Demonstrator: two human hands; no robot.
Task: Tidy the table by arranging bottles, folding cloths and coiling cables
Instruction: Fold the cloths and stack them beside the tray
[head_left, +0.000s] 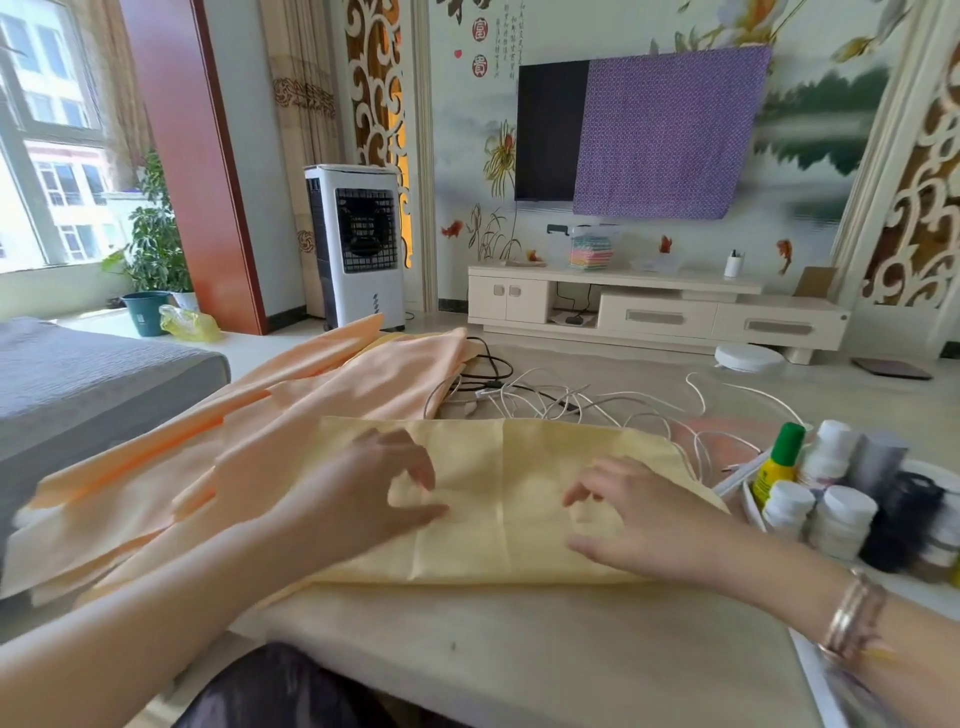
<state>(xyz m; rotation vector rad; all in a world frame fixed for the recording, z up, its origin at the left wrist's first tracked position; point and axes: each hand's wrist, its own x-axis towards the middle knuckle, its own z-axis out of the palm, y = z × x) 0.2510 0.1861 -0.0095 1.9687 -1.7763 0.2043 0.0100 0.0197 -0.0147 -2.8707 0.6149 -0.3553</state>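
Observation:
A folded pale yellow cloth (498, 467) lies flat on the table in front of me. My left hand (363, 493) hovers over its left half with fingers loosely spread, holding nothing. My right hand (634, 514) is over the right half, fingers relaxed and slightly bent, also holding nothing. Peach-orange cloths (249, 441) lie rumpled to the left. A tangle of white and black cables (545, 395) sits behind the yellow cloth. Several white bottles (841, 519) and a yellow bottle with a green cap (776, 462) stand grouped in a tray at the right.
The beige table (519, 654) has bare surface near its front edge. A grey sofa (78, 384) stands at the left. Farther off are a white air cooler (358, 244), a TV cabinet (654, 306) and a robot vacuum (748, 357).

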